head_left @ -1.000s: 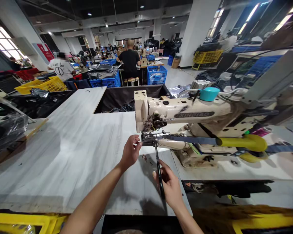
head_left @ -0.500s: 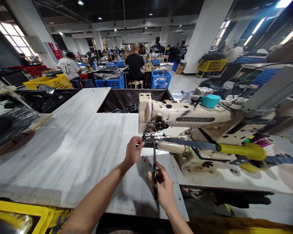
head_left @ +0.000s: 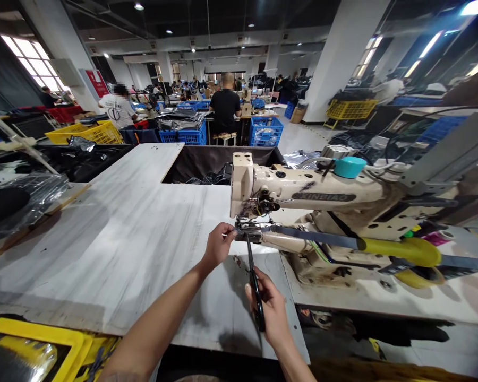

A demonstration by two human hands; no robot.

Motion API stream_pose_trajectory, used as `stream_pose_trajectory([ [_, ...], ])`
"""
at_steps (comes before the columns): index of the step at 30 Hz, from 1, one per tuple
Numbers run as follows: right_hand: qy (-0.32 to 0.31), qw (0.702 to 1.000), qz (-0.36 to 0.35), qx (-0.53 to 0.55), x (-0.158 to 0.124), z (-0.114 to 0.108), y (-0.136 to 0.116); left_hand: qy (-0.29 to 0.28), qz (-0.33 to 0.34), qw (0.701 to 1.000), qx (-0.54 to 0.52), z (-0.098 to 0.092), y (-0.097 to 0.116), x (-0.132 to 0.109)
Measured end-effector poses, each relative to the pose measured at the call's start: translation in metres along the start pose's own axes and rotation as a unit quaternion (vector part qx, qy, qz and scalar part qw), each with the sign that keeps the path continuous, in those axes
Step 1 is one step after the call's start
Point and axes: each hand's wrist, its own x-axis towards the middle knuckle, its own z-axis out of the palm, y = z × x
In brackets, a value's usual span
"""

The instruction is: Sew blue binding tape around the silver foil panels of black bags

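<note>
**A:** What's at the far left?
**B:** A black bundle in clear plastic (head_left: 22,199) lies by the white worktop (head_left: 115,239), and a yellow crate (head_left: 83,134) stands beyond it.

**A:** And the left hand (head_left: 220,246)?
**B:** Its fingers (head_left: 228,229) are pinched narrow on a grey-blue strap (head_left: 310,236), right beside the presser foot (head_left: 253,225) of the cream sewing machine (head_left: 302,192). That tight hold seems meant to keep the strap steady at the foot.

**A:** The right hand (head_left: 273,313)?
**B:** Its fingers (head_left: 265,284) are closed around black-handled scissors (head_left: 257,302), tilted up so the tips (head_left: 247,242) point at the strap just beside the left hand. That angle appears to bring the tips in from below, clear of the machine. I can't tell whether the blades are open.

**A:** How does the strap look?
**B:** It's flat, narrow and dull, and looks pulled straight. It runs right from the foot, across a yellow padded part (head_left: 400,246), and leaves the view at the right edge, below the machine's teal cap (head_left: 349,167).
</note>
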Motion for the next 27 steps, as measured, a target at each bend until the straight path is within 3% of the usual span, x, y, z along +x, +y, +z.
stream_pose_trajectory([
  [6, -0.083, 0.989, 0.093, 0.083, 0.001, 0.013, -0.009, -0.002, 0.004, 1.000, -0.006, -0.001, -0.006, 0.004],
  [14, -0.082, 0.988, 0.088, 0.097, 0.006, 0.023, -0.012, 0.001, 0.014, 1.000, -0.004, 0.001, -0.004, 0.002],
  [23, -0.043, 0.988, 0.096, 0.110, 0.002, 0.037, -0.011, 0.010, 0.022, 1.000, -0.007, 0.003, 0.001, 0.002],
  [27, 0.031, 0.985, 0.096, 0.138, 0.005, 0.061, -0.013, 0.027, 0.018, 0.999, -0.030, 0.009, 0.000, -0.002],
])
